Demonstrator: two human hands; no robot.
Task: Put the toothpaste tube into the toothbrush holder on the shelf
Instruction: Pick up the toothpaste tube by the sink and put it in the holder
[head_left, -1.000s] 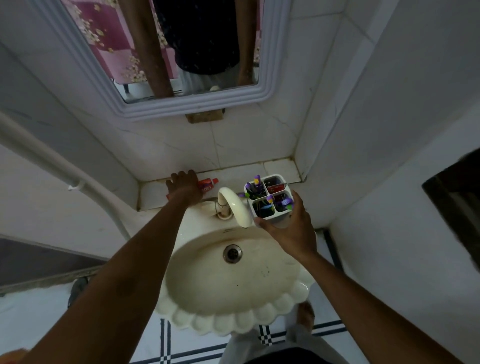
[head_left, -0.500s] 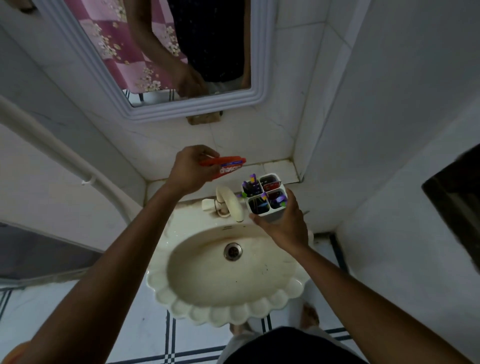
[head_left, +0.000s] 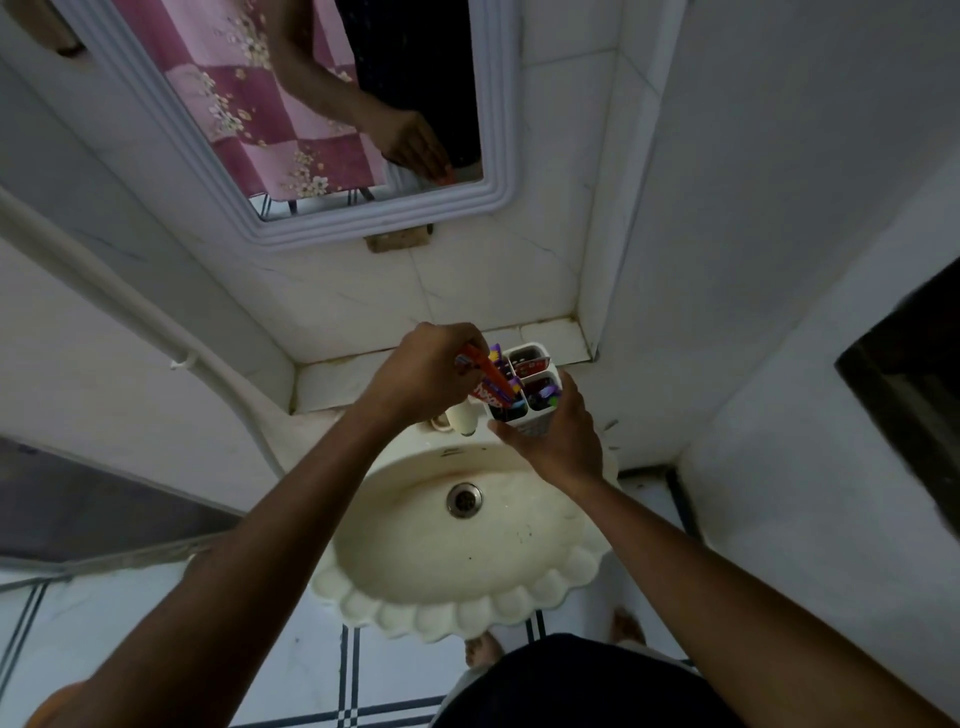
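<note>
My left hand (head_left: 423, 371) grips a red toothpaste tube (head_left: 491, 387), tilted with its lower end inside the front-left compartment of the white toothbrush holder (head_left: 535, 358). The holder has four compartments with purple brushes and dark items in them. My right hand (head_left: 558, 441) is wrapped around the holder's front side and holds it just above the basin's back edge, in front of the tiled shelf (head_left: 343, 382).
A cream scalloped basin (head_left: 457, 551) with a drain lies below my hands, its tap (head_left: 462, 418) partly hidden by my left hand. A framed mirror (head_left: 322, 119) hangs above the shelf. A white pipe (head_left: 135, 312) runs down the left wall.
My left hand lifted the toothpaste tube off the shelf, carried it right and lowered its end into the holder. My right hand has kept hold of the holder.
</note>
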